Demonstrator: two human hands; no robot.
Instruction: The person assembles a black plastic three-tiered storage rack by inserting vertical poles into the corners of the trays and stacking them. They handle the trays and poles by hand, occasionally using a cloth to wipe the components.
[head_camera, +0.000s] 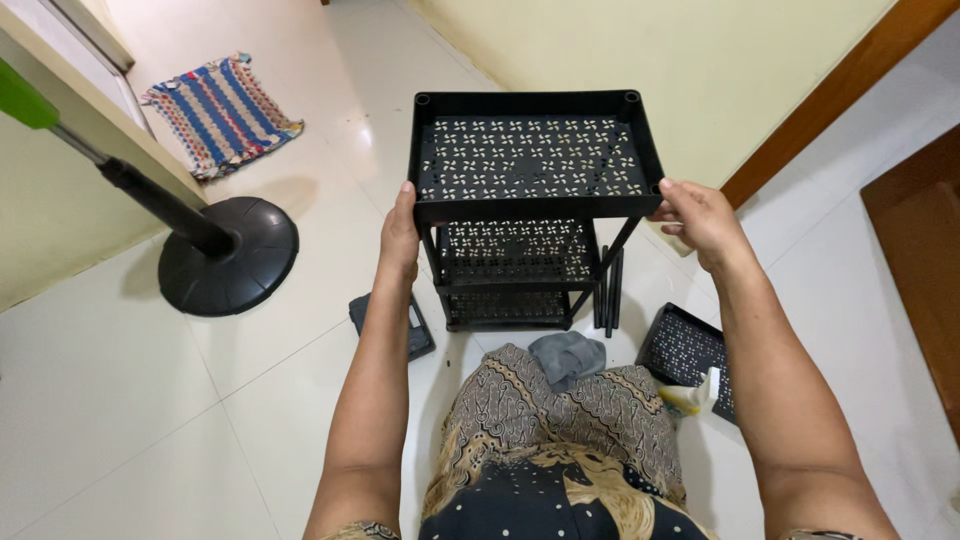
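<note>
A black plastic rack (533, 160) with three perforated shelves stands upright on the white tiled floor in front of me. My left hand (401, 232) grips the left front corner of its top shelf. At the right front corner, my right hand (699, 216) holds the same shelf's edge. Loose black poles (609, 290) lean or lie just right of the rack's lower shelves. A spare black perforated shelf (686, 350) rests flat on the floor to the right.
A fan's round black base (232, 257) with its pole stands at left. A striped mat (221, 111) lies at far left. A grey cloth (567, 356) sits near my knees, a dark flat object (416, 328) at left, a white and yellow bottle (694, 396) at right.
</note>
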